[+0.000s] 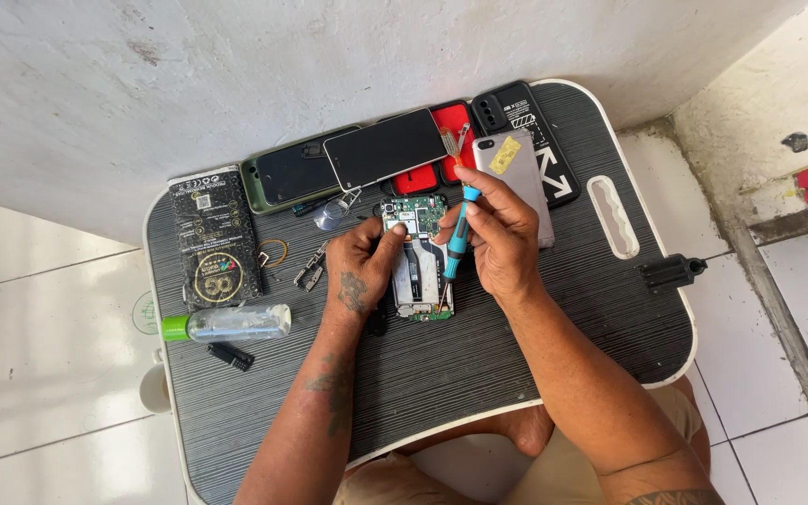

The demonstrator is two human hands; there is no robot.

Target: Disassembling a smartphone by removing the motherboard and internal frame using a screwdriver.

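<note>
An opened phone point(420, 257) with its green circuit board bare lies in the middle of a dark ribbed lap table point(563, 309). My left hand point(359, 266) rests on the phone's left edge and pinches it steady. My right hand point(497, 234) grips a small blue-handled screwdriver point(457, 238), held upright with its tip down on the phone's lower right part.
Several phones and cases lie along the far edge: a black phone point(385, 148), a dark green cased one point(287, 173), a red case point(451, 122), a grey phone point(514, 168). A black box point(214, 238), a clear bottle with a green cap point(231, 324) and tweezers point(310, 271) lie to the left.
</note>
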